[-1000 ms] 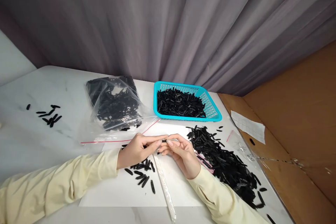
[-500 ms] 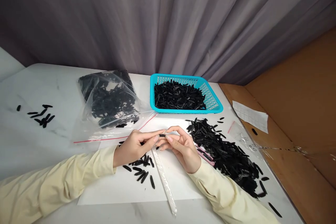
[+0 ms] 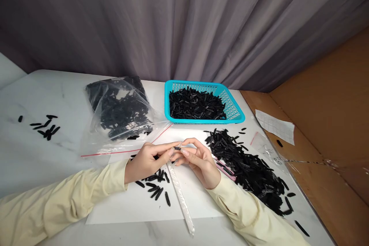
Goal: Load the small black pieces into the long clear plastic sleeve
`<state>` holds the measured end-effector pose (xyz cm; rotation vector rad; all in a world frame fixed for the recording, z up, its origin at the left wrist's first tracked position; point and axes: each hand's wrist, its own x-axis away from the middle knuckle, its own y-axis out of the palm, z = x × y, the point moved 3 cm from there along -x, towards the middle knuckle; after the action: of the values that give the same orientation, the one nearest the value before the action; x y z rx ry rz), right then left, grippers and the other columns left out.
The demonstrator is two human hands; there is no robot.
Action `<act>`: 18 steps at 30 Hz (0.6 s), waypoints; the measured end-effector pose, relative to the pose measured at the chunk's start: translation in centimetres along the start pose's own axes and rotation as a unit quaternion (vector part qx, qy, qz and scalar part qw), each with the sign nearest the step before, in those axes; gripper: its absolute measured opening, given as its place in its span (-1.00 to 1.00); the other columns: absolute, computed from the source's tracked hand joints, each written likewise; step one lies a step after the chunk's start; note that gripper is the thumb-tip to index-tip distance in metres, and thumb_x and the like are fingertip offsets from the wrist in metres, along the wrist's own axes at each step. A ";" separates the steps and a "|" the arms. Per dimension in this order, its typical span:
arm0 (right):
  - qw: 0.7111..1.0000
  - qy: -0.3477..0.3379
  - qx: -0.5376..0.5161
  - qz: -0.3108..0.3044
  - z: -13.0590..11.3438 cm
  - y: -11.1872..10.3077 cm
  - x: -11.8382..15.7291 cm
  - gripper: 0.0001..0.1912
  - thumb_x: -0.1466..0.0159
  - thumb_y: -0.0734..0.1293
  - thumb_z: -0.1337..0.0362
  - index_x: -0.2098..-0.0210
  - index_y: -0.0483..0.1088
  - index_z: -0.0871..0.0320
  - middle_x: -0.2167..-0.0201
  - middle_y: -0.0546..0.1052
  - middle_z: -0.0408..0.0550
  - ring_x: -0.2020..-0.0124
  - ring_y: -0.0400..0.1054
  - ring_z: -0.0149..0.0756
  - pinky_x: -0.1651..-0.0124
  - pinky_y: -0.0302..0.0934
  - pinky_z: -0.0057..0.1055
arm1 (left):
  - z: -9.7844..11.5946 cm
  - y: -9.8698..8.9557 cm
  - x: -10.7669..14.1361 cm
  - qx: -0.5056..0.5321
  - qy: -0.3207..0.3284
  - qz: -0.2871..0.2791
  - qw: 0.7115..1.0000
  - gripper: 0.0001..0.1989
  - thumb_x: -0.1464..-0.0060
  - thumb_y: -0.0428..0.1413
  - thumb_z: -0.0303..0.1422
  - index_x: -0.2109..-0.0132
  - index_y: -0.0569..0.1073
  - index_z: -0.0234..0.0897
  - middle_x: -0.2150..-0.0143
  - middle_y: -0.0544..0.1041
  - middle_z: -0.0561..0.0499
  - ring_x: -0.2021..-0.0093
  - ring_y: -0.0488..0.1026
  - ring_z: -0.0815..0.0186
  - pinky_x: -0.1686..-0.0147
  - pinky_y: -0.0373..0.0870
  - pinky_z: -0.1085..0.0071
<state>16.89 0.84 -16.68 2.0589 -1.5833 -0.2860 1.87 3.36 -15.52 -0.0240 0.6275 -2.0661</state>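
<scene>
Over the middle of the table, my left hand (image 3: 148, 163) and my right hand (image 3: 201, 163) meet at the fingertips. Between them they pinch one small, narrow black piece (image 3: 177, 148), thumbs in front and forefingers behind. Under and beside my left hand, several loose black pieces (image 3: 155, 192) lie on a white sheet (image 3: 123, 209). A long, thin white strip in clear wrapping (image 3: 182, 203) runs from below the fingers toward the near edge. Right of my right hand spreads a large heap of black pieces (image 3: 248, 165), with a pink object (image 3: 225, 170) partly showing at its edge.
A blue basket (image 3: 206, 121) full of black pieces stands at the back. To its left lies a clear zip bag (image 3: 98, 140) of black pieces. More loose pieces (image 3: 47, 132) lie far left. Cardboard (image 3: 323, 107) with white paper (image 3: 275, 125) borders the right side.
The black piece has turned slightly between the fingertips, and its end is tilted a little differently. Both hands stay in almost the same place.
</scene>
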 end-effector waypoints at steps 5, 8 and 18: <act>1.000 0.003 -0.010 0.003 0.1 -0.1 -0.2 -0.76 -0.14 0.40 0.22 0.31 0.27 0.15 0.51 0.56 -0.10 0.41 0.49 -0.29 0.35 0.35 -0.38 | -0.3 0.2 0.1 -0.009 0.026 0.001 1.000 -0.64 -0.16 -0.06 -0.41 -0.05 0.45 -0.43 0.69 -0.02 0.23 0.67 -0.14 0.51 0.72 -0.09 0.56; 1.000 0.006 -0.008 0.008 0.3 -0.1 -0.2 -0.74 -0.12 0.41 0.21 0.32 0.26 0.15 0.53 0.56 -0.12 0.43 0.49 -0.29 0.37 0.35 -0.38 | -0.1 0.2 0.1 -0.010 0.036 0.005 0.999 -0.64 -0.16 -0.06 -0.41 -0.03 0.46 -0.45 0.69 -0.01 0.23 0.67 -0.13 0.51 0.71 -0.07 0.57; 0.998 -0.042 0.050 0.023 0.1 -0.2 0.2 -0.76 -0.16 0.38 0.19 0.31 0.24 0.14 0.52 0.58 -0.08 0.52 0.47 -0.33 0.36 0.34 -0.37 | 0.0 0.1 0.0 -0.003 0.017 -0.003 1.000 -0.62 -0.16 -0.08 -0.39 -0.01 0.47 -0.50 0.70 -0.05 0.24 0.67 -0.15 0.50 0.74 -0.08 0.55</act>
<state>17.03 0.70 -16.81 2.1071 -1.7265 -0.2849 1.98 3.33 -15.53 0.0054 0.6545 -2.0739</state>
